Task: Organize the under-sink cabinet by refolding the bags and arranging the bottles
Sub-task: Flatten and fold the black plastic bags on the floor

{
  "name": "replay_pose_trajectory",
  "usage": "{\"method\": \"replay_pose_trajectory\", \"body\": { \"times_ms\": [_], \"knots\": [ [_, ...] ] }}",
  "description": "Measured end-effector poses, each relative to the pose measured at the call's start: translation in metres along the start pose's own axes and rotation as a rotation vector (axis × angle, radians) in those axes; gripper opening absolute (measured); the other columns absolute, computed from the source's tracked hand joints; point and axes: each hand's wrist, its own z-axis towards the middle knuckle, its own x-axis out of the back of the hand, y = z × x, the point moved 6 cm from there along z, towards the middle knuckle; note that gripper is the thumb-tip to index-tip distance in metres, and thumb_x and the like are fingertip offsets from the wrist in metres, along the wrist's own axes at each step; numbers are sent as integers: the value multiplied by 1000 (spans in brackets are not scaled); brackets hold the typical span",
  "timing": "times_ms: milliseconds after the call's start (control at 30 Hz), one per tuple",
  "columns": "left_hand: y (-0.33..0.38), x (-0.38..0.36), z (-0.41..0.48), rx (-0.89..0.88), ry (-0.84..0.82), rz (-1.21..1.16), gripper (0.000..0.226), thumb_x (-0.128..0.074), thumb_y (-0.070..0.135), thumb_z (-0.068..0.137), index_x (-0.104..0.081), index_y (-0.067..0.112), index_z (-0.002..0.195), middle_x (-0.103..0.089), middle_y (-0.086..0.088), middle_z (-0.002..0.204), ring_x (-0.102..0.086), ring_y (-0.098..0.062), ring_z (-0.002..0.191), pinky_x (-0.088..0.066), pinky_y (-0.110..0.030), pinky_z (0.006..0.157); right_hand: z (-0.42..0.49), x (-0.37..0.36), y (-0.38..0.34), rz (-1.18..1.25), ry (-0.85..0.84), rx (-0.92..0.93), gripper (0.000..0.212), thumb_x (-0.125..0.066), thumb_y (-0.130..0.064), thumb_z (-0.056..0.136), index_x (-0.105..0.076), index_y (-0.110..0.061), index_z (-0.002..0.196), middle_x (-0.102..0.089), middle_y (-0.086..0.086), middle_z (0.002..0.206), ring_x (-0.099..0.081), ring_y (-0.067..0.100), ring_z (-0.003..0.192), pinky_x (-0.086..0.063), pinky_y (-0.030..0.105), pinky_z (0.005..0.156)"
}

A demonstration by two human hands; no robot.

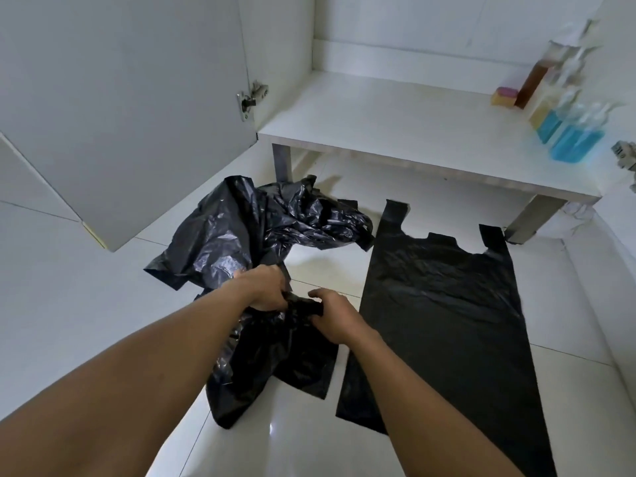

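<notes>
At centre frame, the left hand [263, 287] and right hand [335, 316] both pinch a bunched part of a crumpled bag [268, 342] on the floor [86, 304]. A flat bag [444, 304] lies at right, a bag heap [268, 222] above. Bottles [564, 129] stand on the cabinet shelf [395, 122], upper right.

Flat bag [444, 325] lies on floor [86, 304] right of crumpled bag pile [247, 232]. Both hands [265, 287] [332, 315] sit between them on a bunched bag [275, 352]. Behind, bottles [564, 122] and sponge [505, 95] stand at cabinet shelf's [395, 122] right edge; door [120, 108] open at left.
</notes>
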Motion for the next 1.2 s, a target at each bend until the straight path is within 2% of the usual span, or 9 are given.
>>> {"method": "replay_pose_trajectory", "body": {
  "times_ms": [133, 200, 367, 500, 700, 800, 933, 1133, 1200],
  "knots": [
    [-18, 31, 2, -38, -1, -89, 23, -77, 20, 76, -55, 14, 72, -55, -2, 73, -51, -22, 71, -41, -28, 58, 10, 18, -18, 228, -39, -8, 13, -75, -17, 84, -63, -18, 88, -66, 4, 87, -62, 22, 82, -46, 32, 68],
    [-23, 55, 2, -66, -16, -124, 33, -74, 13, 77, -44, 15, 65, -48, -3, 66, -43, -22, 64, -34, -30, 55, 7, 34, -36, 483, -114, -3, 10, -71, -11, 89, -64, -13, 95, -70, 11, 95, -67, 26, 87, -51, 35, 74],
    [-20, 119, -2, -76, 256, -342, 30, -81, 15, 77, -62, 17, 101, -65, -3, 102, -60, -22, 92, -51, -34, 80, -15, 96, -65, 832, -260, -11, 22, -62, -10, 96, -67, -11, 118, -75, 10, 103, -73, 23, 91, -59, 35, 80],
    [-22, 144, -18, 83, 840, -450, 77, -80, 66, 67, -53, 26, 128, -52, -2, 137, -50, -26, 125, -40, -50, 105, -17, 158, -44, 961, 143, -142, 29, -70, -33, 90, -73, -12, 109, -78, 9, 93, -74, 26, 84, -60, 37, 81],
    [-18, 96, -34, 565, 962, -1118, 68, -46, 74, 87, -52, 18, 126, -41, -11, 141, -34, -33, 133, -29, -51, 108, -28, 191, -13, 1596, 366, -73, 39, -51, -21, 98, -60, -4, 131, -67, 21, 124, -66, 36, 113, -53, 53, 96],
    [20, 64, -29, 593, 682, -1580, 77, -42, 77, 87, -54, 13, 128, -56, -7, 123, -51, -29, 117, -35, -48, 107, -37, 204, -9, 1762, 479, 4, 33, -42, -16, 105, -61, -2, 128, -70, 19, 117, -70, 33, 104, -60, 45, 83],
    [110, 64, -20, 15, -232, -1936, 112, -41, 99, 64, -59, 6, 125, -68, -13, 117, -62, -34, 111, -41, -54, 107, -54, 211, 1, 1792, 514, 39, 27, -44, -11, 104, -63, 0, 119, -71, 21, 116, -67, 36, 111, -52, 50, 101],
    [126, 87, 5, -66, -140, -1884, 24, -61, 35, 98, -66, 12, 99, -74, -11, 89, -72, -24, 60, -58, -32, 51, -98, 200, 38, 1417, 426, -150, 18, -51, -8, 101, -67, -4, 108, -76, 12, 86, -75, 21, 69, -58, 28, 55],
    [124, 75, 16, -29, -116, -1750, 25, -70, 35, 90, -68, 16, 104, -75, -10, 98, -73, -26, 72, -60, -40, 63, -114, 199, 69, 1359, 445, -211, 19, -56, -8, 97, -67, -3, 111, -75, 10, 87, -74, 19, 69, -57, 27, 54]
  ]
}}
